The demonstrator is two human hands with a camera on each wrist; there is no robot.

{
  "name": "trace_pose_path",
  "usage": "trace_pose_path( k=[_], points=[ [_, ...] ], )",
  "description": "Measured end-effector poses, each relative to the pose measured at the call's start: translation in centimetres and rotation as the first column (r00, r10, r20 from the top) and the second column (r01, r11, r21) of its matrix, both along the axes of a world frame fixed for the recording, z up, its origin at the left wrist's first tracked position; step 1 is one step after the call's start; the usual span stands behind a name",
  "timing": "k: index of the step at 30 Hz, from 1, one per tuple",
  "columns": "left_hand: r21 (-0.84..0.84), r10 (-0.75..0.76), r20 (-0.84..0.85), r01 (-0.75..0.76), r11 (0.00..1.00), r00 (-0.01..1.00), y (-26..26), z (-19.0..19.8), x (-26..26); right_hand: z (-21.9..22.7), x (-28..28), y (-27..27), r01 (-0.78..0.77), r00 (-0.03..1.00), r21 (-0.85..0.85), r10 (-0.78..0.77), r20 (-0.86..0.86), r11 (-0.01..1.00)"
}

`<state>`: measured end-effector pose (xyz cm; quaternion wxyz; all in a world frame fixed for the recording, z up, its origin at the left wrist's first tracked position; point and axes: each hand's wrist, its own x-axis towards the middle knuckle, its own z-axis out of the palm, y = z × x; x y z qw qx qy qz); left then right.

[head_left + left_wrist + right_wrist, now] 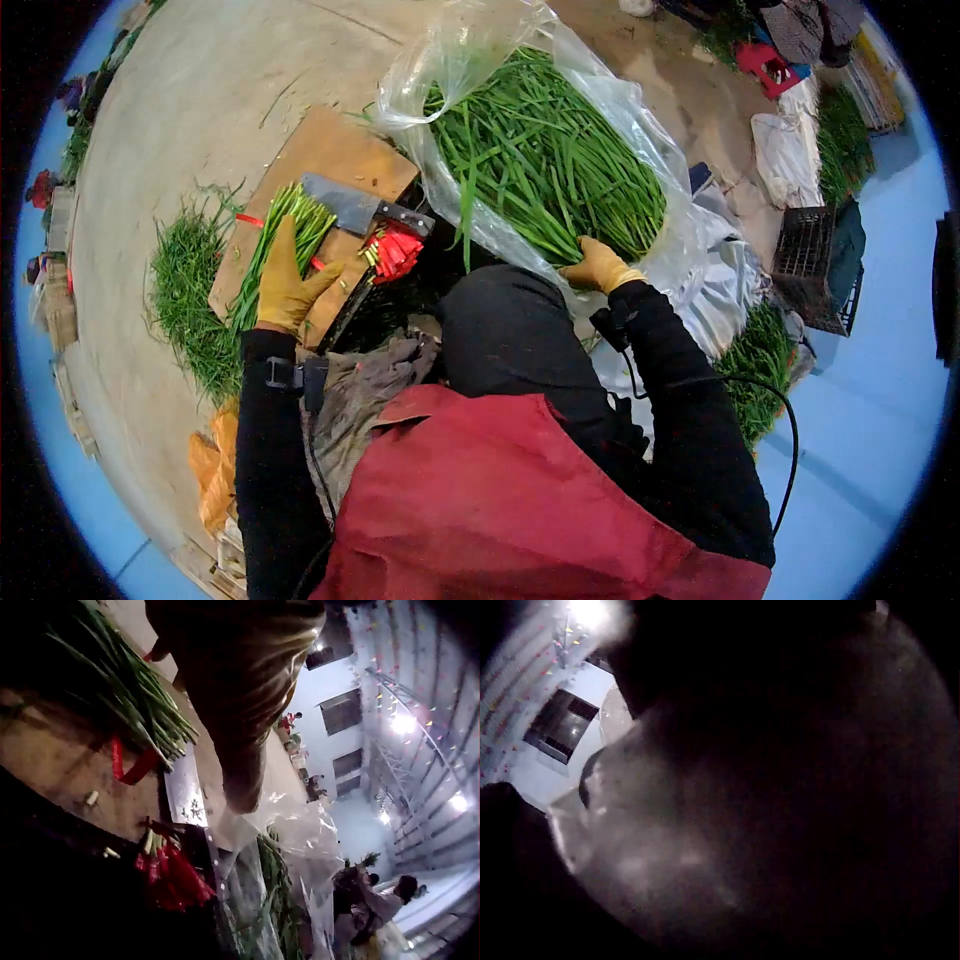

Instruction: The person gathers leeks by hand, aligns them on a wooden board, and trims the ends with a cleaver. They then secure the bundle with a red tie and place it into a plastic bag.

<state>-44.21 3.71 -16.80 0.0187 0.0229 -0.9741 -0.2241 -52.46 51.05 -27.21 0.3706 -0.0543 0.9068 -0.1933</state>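
In the head view my gloved left hand (285,280) lies along a bundle of long green stalks (295,225), fingers straight and thumb spread to the right. The bundle rests on a brown board (345,150), with red strips beside it. A cleaver (345,203) lies across the board, its dark handle next to a bunch of red ties (393,252). My gloved right hand (605,268) is at the near end of loose long green leaves (545,150) in a clear plastic bag (640,115). Its fingertips are partly hidden among the leaves; I cannot tell whether they grip any.
A heap of thin greens (190,290) lies on the floor left of the board. An orange bag (213,470) is nearer. At right stand a black crate (803,255) and more greens (757,365). A cable (790,420) loops beside the right arm.
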Motion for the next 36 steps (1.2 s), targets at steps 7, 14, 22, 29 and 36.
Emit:
trace_pose_path(
  k=[7, 14, 22, 29, 36],
  points=[
    [0.090, -0.063, -0.027, 0.065, 0.994, 0.998, 2.3, 0.7, -0.9, 0.6, -0.9, -0.3, -0.121, 0.992, 0.062, 0.119, 0.036, 0.991],
    [0.224, -0.058, 0.023, 0.051, 0.973, 0.998, 4.5, 1.3, -1.7, -0.1, 1.0, 0.0, -0.004, 1.000, -0.099, 0.005, 0.011, 0.995],
    [0.142, -0.138, -0.063, 0.146, 0.979, 0.988, 6.1, 0.7, -2.6, 8.9, -7.1, -3.3, 0.048, 0.938, -0.160, -0.100, -0.332, 0.986],
    [0.392, -0.257, 0.023, 0.227, 0.891, 0.966, 8.2, 1.5, -2.3, 3.9, -17.4, -16.0, -0.335, 0.617, 0.073, 0.278, -0.736, 0.939],
    [0.490, -0.226, 0.154, 0.124, 0.863, 0.962, 6.5, 0.5, -0.4, 5.4, -23.8, -25.4, -0.328, 0.761, 0.441, 0.510, -0.401, 0.836]
  ],
)
